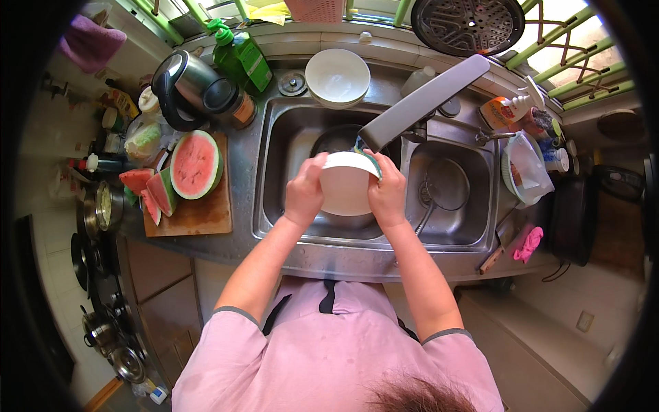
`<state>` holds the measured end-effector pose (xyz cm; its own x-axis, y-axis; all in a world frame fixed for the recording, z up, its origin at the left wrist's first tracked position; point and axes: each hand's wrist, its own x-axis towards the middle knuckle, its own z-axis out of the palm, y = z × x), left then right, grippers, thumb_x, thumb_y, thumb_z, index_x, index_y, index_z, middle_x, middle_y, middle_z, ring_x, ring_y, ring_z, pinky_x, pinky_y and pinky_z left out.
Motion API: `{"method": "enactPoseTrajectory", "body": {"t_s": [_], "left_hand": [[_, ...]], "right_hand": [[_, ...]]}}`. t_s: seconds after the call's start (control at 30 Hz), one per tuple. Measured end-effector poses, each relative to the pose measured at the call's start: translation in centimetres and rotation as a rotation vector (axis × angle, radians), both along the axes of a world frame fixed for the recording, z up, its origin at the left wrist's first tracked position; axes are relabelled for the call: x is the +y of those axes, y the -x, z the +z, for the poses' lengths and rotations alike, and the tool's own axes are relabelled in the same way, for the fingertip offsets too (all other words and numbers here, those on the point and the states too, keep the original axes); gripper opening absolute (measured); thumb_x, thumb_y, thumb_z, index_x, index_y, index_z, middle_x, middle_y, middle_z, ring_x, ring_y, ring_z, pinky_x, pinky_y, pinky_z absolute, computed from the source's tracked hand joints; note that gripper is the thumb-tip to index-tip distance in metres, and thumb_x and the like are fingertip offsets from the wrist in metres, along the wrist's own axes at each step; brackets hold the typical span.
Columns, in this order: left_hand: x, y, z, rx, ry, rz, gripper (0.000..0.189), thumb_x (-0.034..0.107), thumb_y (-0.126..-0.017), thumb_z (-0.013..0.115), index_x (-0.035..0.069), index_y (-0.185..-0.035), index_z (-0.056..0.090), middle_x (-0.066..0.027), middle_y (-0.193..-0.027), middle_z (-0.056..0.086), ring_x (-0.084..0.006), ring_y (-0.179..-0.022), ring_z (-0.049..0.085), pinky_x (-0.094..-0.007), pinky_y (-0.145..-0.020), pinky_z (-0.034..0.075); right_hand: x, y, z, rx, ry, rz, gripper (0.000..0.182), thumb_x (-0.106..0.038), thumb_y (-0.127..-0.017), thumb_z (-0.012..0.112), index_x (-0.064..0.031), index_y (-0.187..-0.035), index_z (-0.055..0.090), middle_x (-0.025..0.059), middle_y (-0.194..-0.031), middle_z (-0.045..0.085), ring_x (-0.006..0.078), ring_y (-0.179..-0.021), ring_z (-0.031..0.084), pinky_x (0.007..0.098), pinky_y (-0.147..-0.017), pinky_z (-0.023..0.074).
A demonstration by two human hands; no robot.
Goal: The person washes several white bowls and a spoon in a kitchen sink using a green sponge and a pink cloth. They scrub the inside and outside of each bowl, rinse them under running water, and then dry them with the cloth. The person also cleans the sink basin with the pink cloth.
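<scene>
Over the left basin of a steel double sink, a white bowl is held tilted between both hands. My left hand grips its left side, with the thumb near the rim. At the opposite side, my right hand holds the bowl and presses a green scrubbing pad or cloth to its rim. The broad grey faucet spout ends just above the bowl's far edge. Behind the bowl, a dark round vessel sits in the basin, partly hidden.
White stacked bowls stand behind the sink. A strainer lies in the right basin. On the left are a cutting board with cut watermelon, a kettle and a green pump bottle. A knife lies at right.
</scene>
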<state>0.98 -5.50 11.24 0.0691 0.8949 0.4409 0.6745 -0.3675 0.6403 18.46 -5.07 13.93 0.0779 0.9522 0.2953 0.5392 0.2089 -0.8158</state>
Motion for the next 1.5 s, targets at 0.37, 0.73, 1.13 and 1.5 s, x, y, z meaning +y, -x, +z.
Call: {"method": "enactPoseTrajectory", "body": {"t_s": [0.37,0.73,1.13,1.5], "left_hand": [[3.1,-0.6,1.2,-0.144,0.171,0.129,0.033,0.009,-0.081,0.063,0.004,-0.113,0.058,-0.0098,-0.086,0.066,-0.0243,-0.072,0.068,-0.0357,-0.061,0.054],[-0.7,-0.4,2.1,-0.371,0.129,-0.171,0.069,-0.009,-0.072,0.048,0.001,-0.139,0.033,-0.0213,-0.134,0.045,-0.0403,-0.125,0.044,-0.0415,-0.106,0.036],[3.8,-0.1,4.3,0.507,0.368,-0.222,0.069,0.008,-0.076,0.059,0.002,-0.14,0.034,-0.0155,-0.091,0.065,-0.0379,-0.076,0.066,-0.0473,-0.068,0.053],[-1.3,0.9,-2.7,-1.085,0.832,0.08,0.07,-0.004,-0.064,0.046,0.006,-0.133,0.044,-0.0111,-0.119,0.055,-0.0234,-0.113,0.055,-0.0341,-0.088,0.05]], "right_hand": [[1.1,-0.1,-5.4,0.728,0.291,-0.258,0.019,-0.01,-0.088,0.065,0.0012,-0.104,0.064,0.0078,-0.097,0.069,0.022,-0.086,0.066,0.0347,-0.079,0.0511],[0.6,0.4,-3.8,1.063,0.491,-0.083,0.029,-0.001,-0.085,0.065,-0.0005,-0.114,0.06,0.0058,-0.101,0.065,0.0211,-0.097,0.063,0.0336,-0.083,0.0508],[1.7,1.7,-2.3,-0.317,-0.09,0.112,0.033,0.002,-0.074,0.06,-0.0049,-0.106,0.066,0.0106,-0.096,0.069,0.0298,-0.09,0.066,0.0356,-0.078,0.0536],[0.3,0.8,-4.2,0.633,0.316,-0.224,0.029,-0.019,-0.09,0.067,-0.0003,-0.112,0.065,0.0108,-0.104,0.067,0.0235,-0.091,0.063,0.0329,-0.083,0.0493]]}}
